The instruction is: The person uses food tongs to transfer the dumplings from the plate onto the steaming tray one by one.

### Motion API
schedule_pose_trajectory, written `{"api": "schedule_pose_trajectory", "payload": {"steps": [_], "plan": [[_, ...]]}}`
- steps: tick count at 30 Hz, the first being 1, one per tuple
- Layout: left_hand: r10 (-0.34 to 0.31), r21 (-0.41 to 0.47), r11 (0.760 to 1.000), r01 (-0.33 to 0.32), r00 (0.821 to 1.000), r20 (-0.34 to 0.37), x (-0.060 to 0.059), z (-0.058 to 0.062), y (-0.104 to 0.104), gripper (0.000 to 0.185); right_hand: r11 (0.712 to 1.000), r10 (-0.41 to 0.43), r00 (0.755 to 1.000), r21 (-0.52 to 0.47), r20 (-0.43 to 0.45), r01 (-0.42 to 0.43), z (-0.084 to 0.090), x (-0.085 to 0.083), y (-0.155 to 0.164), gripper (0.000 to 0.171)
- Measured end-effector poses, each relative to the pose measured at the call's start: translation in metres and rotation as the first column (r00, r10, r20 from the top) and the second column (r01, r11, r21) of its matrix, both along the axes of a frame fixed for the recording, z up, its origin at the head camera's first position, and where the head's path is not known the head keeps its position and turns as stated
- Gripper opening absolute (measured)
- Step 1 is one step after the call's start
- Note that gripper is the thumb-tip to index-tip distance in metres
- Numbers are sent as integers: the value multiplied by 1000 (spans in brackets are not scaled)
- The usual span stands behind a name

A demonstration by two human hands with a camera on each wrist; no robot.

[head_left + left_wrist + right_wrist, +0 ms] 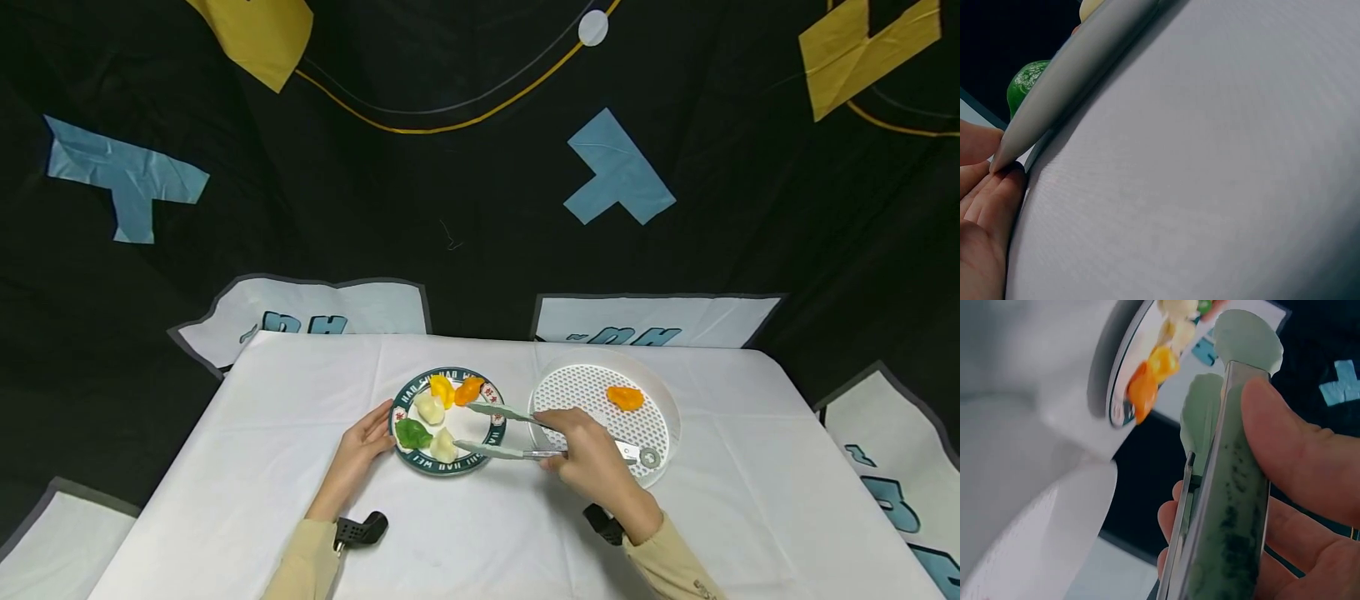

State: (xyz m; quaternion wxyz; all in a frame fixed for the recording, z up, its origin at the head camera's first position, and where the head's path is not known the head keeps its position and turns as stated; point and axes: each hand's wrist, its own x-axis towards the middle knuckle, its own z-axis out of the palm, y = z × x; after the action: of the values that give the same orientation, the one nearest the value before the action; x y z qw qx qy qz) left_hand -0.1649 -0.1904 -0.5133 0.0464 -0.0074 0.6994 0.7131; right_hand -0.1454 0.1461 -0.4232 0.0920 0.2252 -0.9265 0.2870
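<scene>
My left hand (362, 454) pinches the left rim of a green-edged plate (446, 468), thumb above and fingers under, as the left wrist view shows. On the plate lie an orange pepper-like piece (468, 391), a yellow one (442, 390), a green one (412, 433) and two pale ones, the upper (430, 408) and the lower (443, 447). My right hand (592, 458) grips metal tongs (1229, 487) with pale green tips. Those tips stand apart over the plate's right side, with nothing between them. Another orange piece (625, 398) rests in a white perforated basket (667, 417).
The basket stands to the right of the plate, partly under the tongs and right hand. Both sit on a table with a white cloth (225, 483). Behind it hangs a black curtain (360, 217) with blue and yellow patches.
</scene>
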Motion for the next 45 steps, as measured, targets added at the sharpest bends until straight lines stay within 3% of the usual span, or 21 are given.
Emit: {"api": "schedule_pose_trajectory", "payload": {"steps": [15, 45], "plan": [[15, 3, 1000, -15, 1000, 6, 0, -2, -1, 63, 999, 45, 998, 27, 38, -46, -16, 4, -29, 54], [-12, 17, 1000, 12, 1000, -20, 0, 0, -2, 64, 997, 57, 998, 60, 8, -58, -30, 1, -41, 47]]}}
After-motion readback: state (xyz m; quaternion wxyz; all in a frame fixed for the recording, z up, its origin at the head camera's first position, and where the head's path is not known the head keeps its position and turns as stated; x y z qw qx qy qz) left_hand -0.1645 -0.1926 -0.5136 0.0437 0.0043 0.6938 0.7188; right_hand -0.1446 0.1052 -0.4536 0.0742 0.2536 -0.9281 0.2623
